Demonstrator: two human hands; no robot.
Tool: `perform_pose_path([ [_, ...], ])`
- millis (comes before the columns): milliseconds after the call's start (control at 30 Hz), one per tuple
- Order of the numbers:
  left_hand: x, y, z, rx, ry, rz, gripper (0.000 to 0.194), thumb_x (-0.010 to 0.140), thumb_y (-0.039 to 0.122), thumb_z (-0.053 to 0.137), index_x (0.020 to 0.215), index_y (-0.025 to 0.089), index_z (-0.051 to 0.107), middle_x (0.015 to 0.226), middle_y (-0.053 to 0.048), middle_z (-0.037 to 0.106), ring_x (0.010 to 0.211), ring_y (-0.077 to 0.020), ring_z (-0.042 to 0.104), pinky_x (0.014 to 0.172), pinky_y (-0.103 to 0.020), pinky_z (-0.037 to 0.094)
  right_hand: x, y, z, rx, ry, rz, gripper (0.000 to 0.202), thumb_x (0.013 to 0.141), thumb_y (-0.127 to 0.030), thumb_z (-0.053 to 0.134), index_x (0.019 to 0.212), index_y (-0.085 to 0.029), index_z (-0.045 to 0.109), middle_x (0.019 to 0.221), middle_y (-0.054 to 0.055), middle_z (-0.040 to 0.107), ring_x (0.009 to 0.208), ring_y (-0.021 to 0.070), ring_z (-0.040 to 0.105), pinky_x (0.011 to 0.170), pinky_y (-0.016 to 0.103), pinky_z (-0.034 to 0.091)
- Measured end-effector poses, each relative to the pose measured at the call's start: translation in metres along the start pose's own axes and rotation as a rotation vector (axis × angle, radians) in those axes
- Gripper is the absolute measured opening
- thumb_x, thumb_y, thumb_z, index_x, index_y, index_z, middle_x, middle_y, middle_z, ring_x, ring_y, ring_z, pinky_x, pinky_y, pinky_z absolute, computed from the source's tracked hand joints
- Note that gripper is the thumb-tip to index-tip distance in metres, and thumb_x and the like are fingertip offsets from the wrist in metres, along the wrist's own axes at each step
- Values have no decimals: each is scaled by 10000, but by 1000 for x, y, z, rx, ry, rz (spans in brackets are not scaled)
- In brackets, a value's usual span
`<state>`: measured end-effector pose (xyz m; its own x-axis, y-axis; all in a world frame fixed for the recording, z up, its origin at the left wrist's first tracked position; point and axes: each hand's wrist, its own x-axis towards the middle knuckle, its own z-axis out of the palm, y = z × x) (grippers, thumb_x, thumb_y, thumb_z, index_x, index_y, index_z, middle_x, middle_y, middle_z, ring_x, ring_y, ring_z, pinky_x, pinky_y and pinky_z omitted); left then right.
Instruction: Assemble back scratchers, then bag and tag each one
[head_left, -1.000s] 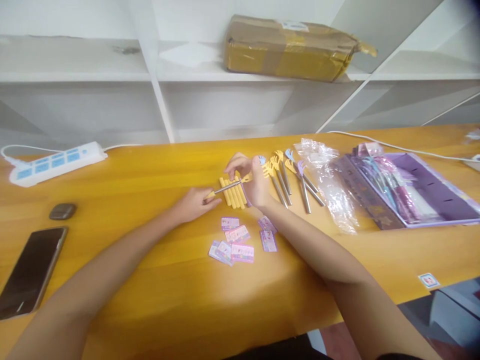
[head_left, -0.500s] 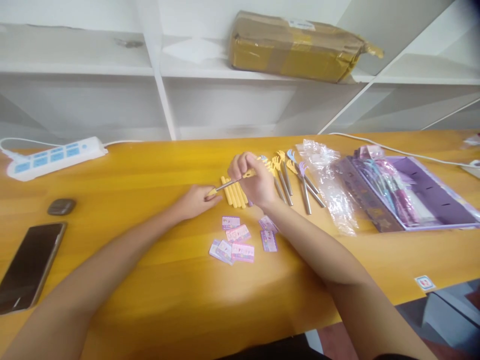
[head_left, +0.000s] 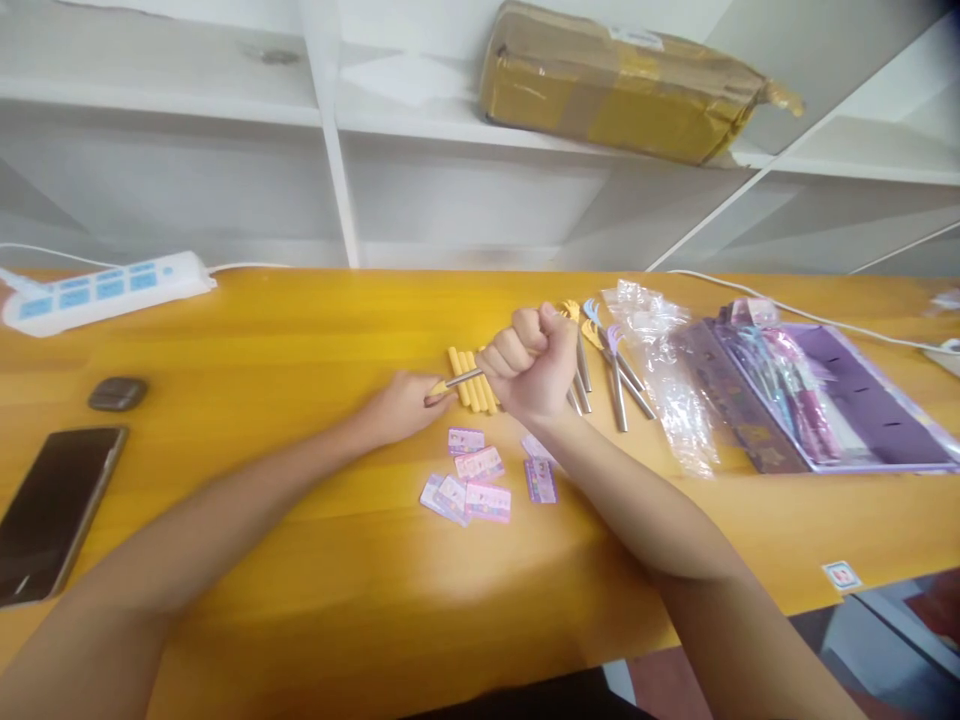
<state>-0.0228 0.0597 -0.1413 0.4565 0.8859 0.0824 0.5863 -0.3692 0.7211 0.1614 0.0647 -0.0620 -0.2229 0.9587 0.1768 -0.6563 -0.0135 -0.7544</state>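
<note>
Right hand [head_left: 534,365] has curled into a fist round metal rod [head_left: 466,377] | left hand [head_left: 409,405] pinches its yellow end [head_left: 437,388]

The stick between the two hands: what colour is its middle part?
The stick is silver there, seen best in the head view.

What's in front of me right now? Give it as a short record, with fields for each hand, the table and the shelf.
Left hand: grips the yellow end of a metal rod
Right hand: fist closed on the rod, far end hidden
By the hands: yellow sticks, pink and purple cards
Table right: claw-headed rods, clear wrapping, purple box
Table left: power strip, phone, small dark object
Shelf: taped carton
</note>
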Motion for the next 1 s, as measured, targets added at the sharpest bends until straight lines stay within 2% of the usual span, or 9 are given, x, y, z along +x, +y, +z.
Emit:
perform_pose_path([
  [100, 0, -2, 3, 28, 23, 1, 427, 916, 383, 555, 615, 218, 301, 545, 56, 367, 519, -110, 283, 533, -294, 213, -1, 2, 1, -6, 23, -1, 674, 998, -620, 515, 616, -222, 128, 480, -85, 53, 437, 87, 28, 412, 238, 203],
  [300, 2, -4, 4, 17, 25, 43, 376, 885, 280, 553, 623, 219, 291, 540, 63, 343, 505, -102, 275, 533, -289, 207, -2, 7, 0, -22, -37, -32, 663, 971, -582, 563, 599, -227, 144, 466, -90, 57, 431, 79, 30, 402, 233, 178],
  [467, 3, -3, 3, 35, 32, 69, 357, 869, 244, 547, 614, 215, 298, 537, 59, 350, 503, -101, 270, 537, -292, 203, -3, 11, -1, -44, 19, -15, 641, 966, -615, 547, 614, -236, 169, 469, -94, 54, 424, 83, 52, 399, 233, 186],
  [900, 3, -9, 6, 56, 47, 96, 377, 911, 307, 529, 615, 217, 315, 533, 53, 365, 498, -104, 285, 533, -305, 195, -4, 23, 1, -20, -46, -35, 674, 970, -604, 562, 610, -227, 135, 486, -91, 51, 436, 77, 24, 406, 230, 181],
  [1000, 2, -8, 5, 52, 49, 94, 385, 913, 314, 533, 619, 215, 306, 531, 58, 345, 496, -101, 277, 529, -301, 201, -4, 26, 1, -26, -19, -6, 678, 971, -639, 539, 621, -228, 129, 488, -92, 47, 442, 82, 25, 411, 232, 184],
])
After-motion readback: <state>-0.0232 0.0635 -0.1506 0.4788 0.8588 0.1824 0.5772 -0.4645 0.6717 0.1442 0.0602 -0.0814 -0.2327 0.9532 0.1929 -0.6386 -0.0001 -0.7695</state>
